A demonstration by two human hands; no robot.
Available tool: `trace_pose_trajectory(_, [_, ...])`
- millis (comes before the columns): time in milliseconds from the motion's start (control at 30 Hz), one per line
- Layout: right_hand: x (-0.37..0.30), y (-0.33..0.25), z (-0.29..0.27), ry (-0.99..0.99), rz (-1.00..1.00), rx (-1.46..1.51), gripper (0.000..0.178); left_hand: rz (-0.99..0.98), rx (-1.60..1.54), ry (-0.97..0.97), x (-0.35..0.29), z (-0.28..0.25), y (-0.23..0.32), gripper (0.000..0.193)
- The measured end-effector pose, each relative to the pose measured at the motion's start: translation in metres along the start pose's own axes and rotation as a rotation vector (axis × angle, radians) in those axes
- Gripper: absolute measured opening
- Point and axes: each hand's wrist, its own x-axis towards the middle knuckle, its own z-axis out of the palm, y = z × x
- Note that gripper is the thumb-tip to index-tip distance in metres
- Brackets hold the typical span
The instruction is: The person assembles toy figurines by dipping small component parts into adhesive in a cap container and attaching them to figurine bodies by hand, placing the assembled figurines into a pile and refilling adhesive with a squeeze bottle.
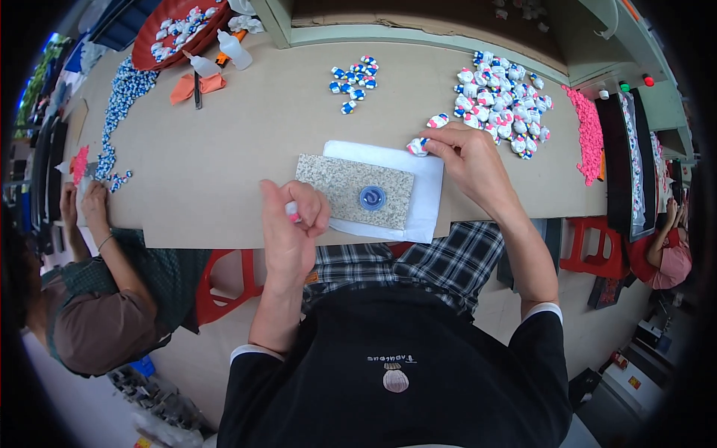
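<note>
My left hand point(293, 224) is closed around a small white-and-pink figurine point(292, 212), held over the table's front edge left of a speckled stone slab point(321, 175). Between the thumb and fingers of my right hand point(470, 158) is another small white figurine point(417, 147) with blue and pink parts. A loose figurine point(438, 120) lies just beyond those fingers. The slab rests on a white cloth point(426, 198) and carries a small round dish of blue stuff point(372, 198). To the far right spreads a pile of white, pink and blue figurines point(497, 104).
A smaller group of blue-and-white figurines point(357, 80) lies at the back centre. At far left are a red basket point(146, 56), squeeze bottles point(235, 51), an orange cloth point(184, 89) and blue-white pieces point(127, 97). Pink pieces point(588, 134) lie right. A co-worker's hand point(95, 205) works at left.
</note>
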Motion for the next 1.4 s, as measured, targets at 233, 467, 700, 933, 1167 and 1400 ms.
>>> trace_pose_trajectory(233, [0.053, -0.018, 0.034, 0.11, -0.455, -0.406, 0.02, -0.175, 0.046, 0.166, -0.018, 0.011, 0.005, 0.041])
trace_pose_trajectory(467, [0.084, -0.021, 0.059, -0.057, -0.669, -0.694, 0.022, -0.257, -0.107, 0.114, -0.021, 0.012, 0.012, 0.048])
trace_pose_trajectory(700, [0.02, -0.036, 0.032, -0.026, -0.332, -0.119, 0.015, -0.18, 0.112, 0.137, -0.028, 0.01, 0.008, 0.041])
trace_pose_trajectory(933, [-0.021, -0.038, 0.03, -0.144, -0.194, 0.115, 0.017, -0.152, 0.34, 0.112, -0.035, 0.011, 0.002, 0.028])
trace_pose_trajectory(1167, [-0.023, -0.033, 0.038, -0.207, -0.37, -0.076, 0.022, -0.189, 0.263, 0.2, -0.034, 0.016, 0.003, 0.026])
trace_pose_trajectory(1400, [-0.025, -0.029, 0.034, -0.19, -0.084, 0.292, 0.02, -0.167, 0.263, 0.219, -0.034, 0.012, -0.004, 0.025])
